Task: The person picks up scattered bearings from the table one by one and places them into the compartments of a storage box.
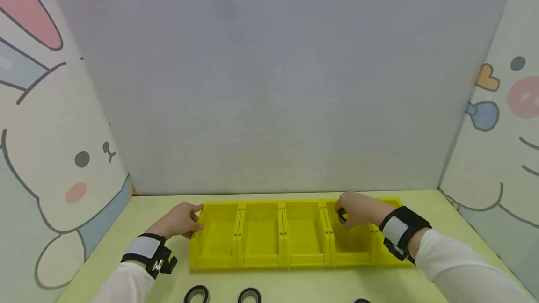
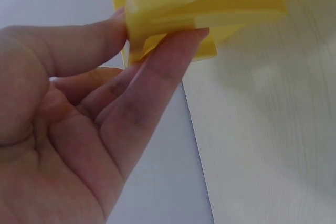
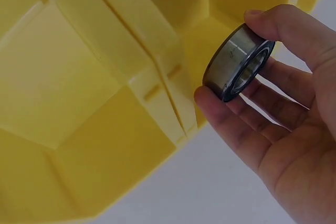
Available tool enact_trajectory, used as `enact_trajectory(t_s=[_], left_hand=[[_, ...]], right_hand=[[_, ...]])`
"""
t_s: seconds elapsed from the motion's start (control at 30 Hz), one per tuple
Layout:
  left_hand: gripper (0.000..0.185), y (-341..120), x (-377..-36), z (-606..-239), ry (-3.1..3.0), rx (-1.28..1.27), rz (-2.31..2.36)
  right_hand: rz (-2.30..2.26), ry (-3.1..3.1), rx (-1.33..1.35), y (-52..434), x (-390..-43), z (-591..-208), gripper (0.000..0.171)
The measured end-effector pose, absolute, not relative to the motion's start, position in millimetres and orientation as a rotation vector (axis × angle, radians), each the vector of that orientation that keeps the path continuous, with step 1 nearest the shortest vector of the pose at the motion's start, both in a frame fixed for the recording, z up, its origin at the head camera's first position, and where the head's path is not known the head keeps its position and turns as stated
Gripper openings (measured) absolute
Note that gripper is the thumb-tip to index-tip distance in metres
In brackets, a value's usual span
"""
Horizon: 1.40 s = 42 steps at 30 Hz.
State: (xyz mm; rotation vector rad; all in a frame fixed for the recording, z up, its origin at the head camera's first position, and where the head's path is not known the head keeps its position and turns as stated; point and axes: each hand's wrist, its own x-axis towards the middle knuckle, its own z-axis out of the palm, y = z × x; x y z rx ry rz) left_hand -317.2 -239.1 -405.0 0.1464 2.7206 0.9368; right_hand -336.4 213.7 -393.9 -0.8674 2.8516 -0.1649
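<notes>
Pinching a metal bearing (image 3: 239, 62) between thumb and fingertips, your right hand (image 1: 358, 209) hovers over the far end of the fourth bin from your left in the yellow bin row (image 1: 261, 235). The right wrist view shows the bearing held on edge, thumb on top and a finger beneath, just above the bin's rear wall and the seam between two bins. Your left hand (image 1: 178, 221) is at the row's left end, its fingers nearly straight; the left wrist view shows the thumb and a fingertip (image 2: 184, 43) pressed against the outer corner of the leftmost bin (image 2: 210, 3), one on either side of it. The row sits on the pale green desk (image 1: 442, 219), close to the grey back panel. Three more bearings lie on the desk at the near edge, in front of the bins: two on your left (image 1: 196, 294) (image 1: 250, 295) and one (image 1: 361, 300), partly cut off, towards your right.
</notes>
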Motion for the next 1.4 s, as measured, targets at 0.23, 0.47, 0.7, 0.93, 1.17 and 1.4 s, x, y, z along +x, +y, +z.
enact_trajectory(t_s=[0.23,0.47,0.7,0.93,1.17,1.4], left_hand=[[0.065,-240.7,-319.2,-408.5,2.712,0.168,0.992],[0.066,-242.2,-319.7,-405.9,2.715,0.194,0.992],[0.066,-242.9,-317.8,-405.6,2.719,0.170,0.985],[0.064,-241.9,-318.3,-404.6,2.706,0.164,0.992],[0.065,-242.2,-319.8,-406.0,2.706,0.162,0.995],[0.065,-240.9,-317.7,-405.1,2.713,0.160,0.958]], right_hand=[[-0.202,2.847,-0.919,218.8,-332.7,-397.9,0.016],[-0.193,2.889,-0.824,241.5,-321.8,-361.1,0.029],[-0.130,2.889,-0.729,272.0,-325.6,-370.9,0.019],[-0.186,2.842,-0.635,292.0,-329.9,-400.4,0.026],[-0.233,2.865,-0.661,294.9,-332.7,-423.8,0.014],[-0.276,2.891,-0.715,299.8,-328.9,-443.9,0.020]])
